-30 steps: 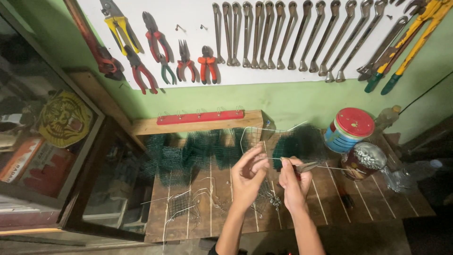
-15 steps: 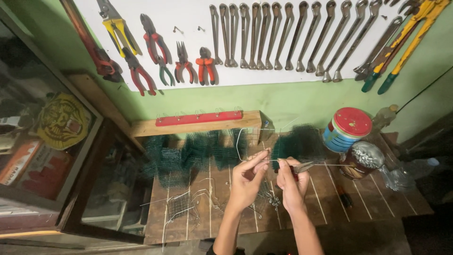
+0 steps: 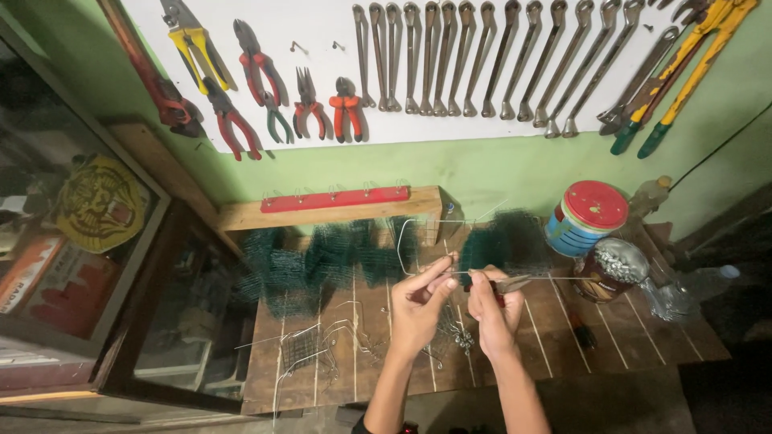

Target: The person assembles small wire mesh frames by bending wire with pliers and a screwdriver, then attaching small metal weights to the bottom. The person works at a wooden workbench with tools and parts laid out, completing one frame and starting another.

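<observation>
Both hands have barely shifted since the earlier frame: they stay raised over the middle of the tabletop [image 3: 611,337], the fingers a little closer together around the same wire. The left hand [image 3: 420,305] pinches the thin bent wire [image 3: 410,241] between thumb and fingertips, fingers narrow and closed on it. This wire rises from the pinch, loops back toward the rear edge of the tabletop and returns as a rounded rectangle. The right hand [image 3: 490,309] is closed around a pair of pliers [image 3: 508,284], whose metal nose points toward the right edge and meets a straight run of wire just beside the left fingertips.

Under the hands, near the front edge, lie small finished wire pieces [image 3: 454,333], and a little wire basket [image 3: 301,350] sits toward the front left corner. Dark green mesh [image 3: 322,257] is heaped along the rear edge. A tin with a red lid [image 3: 587,217] and an open can of metal bits [image 3: 611,269] stand at the rear right corner. On the wall above hang pliers and a row of spanners [image 3: 482,56].
</observation>
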